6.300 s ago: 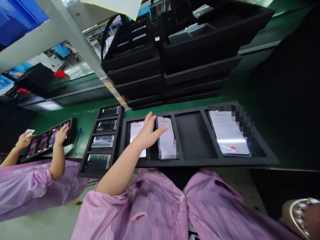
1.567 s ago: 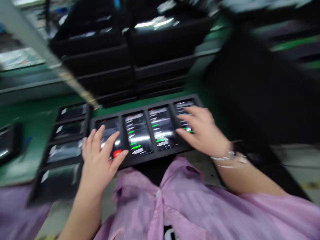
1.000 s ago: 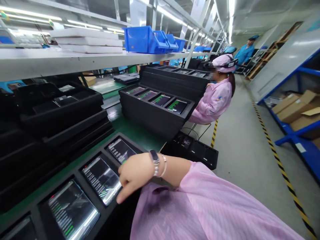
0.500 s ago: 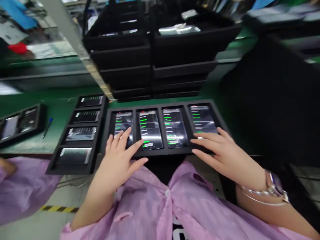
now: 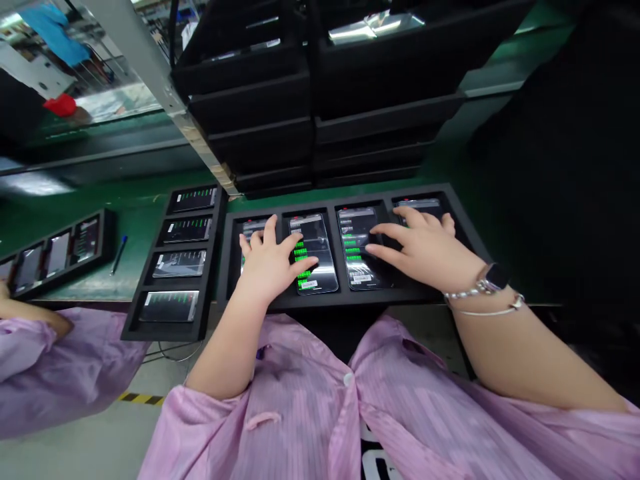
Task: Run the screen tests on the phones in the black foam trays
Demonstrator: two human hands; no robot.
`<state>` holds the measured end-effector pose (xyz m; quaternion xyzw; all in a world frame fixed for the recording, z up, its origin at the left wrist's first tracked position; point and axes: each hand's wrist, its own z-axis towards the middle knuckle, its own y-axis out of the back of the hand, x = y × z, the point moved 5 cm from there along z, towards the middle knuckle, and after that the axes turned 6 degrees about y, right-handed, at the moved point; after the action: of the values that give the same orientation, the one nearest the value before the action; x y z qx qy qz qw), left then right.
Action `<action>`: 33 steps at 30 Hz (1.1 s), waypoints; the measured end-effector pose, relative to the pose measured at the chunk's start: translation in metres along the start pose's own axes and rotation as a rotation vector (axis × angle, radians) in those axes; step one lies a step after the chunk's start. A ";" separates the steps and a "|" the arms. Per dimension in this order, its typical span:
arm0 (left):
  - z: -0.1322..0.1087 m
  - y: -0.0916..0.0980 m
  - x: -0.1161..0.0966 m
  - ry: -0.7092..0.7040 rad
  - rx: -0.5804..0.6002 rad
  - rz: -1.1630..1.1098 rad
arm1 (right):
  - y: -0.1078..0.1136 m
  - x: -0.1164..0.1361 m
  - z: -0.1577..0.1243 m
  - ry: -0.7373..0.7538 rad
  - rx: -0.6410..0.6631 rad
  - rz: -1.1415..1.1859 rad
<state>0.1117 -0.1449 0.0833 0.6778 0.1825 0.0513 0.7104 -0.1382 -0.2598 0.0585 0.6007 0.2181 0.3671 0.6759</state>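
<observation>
In front of me lies a black tray with several smartphones in a row of compartments, their lit screens showing green and white text. My left hand spreads over the leftmost phone, its thumb and index finger reaching over the second phone. My right hand is spread above the rightmost phone, and two of its fingers reach to the third phone. Both hands hide parts of the outer phones. Whether the fingertips touch the glass I cannot tell.
To the left stands another black tray of phones, overhanging the green bench. Farther left are a blue pen and a third tray, near a co-worker's arm. Stacked black trays rise behind, beside a metal post.
My left hand has moved right and up, toward the second phone. My right hand has moved up and left, toward the third phone. The text on the screens has changed.
</observation>
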 end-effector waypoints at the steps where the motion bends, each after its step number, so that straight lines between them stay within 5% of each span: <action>1: 0.006 0.001 0.000 0.010 0.001 -0.014 | 0.000 -0.003 0.005 -0.014 -0.002 0.016; 4: 0.000 0.013 -0.001 -0.014 -0.065 -0.030 | 0.013 0.004 0.003 0.018 -0.078 0.075; 8: -0.037 0.032 -0.003 -0.094 -0.244 -0.039 | 0.035 0.035 -0.026 0.179 -0.215 0.186; 12: -0.058 0.020 0.000 -0.102 -0.226 -0.015 | 0.026 0.057 -0.045 0.268 -0.222 0.261; 21: -0.058 0.001 -0.001 -0.112 -0.219 -0.028 | 0.010 0.062 -0.046 0.239 -0.278 0.204; 27: -0.072 0.017 0.041 0.039 -0.365 -0.115 | 0.008 0.061 -0.048 0.236 -0.246 0.220; 33: -0.083 0.012 0.074 0.101 -0.292 -0.144 | 0.009 0.067 -0.048 0.221 -0.194 0.230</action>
<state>0.1553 -0.0416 0.0802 0.5489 0.2566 0.0601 0.7933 -0.1331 -0.1780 0.0685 0.5096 0.1844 0.5250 0.6563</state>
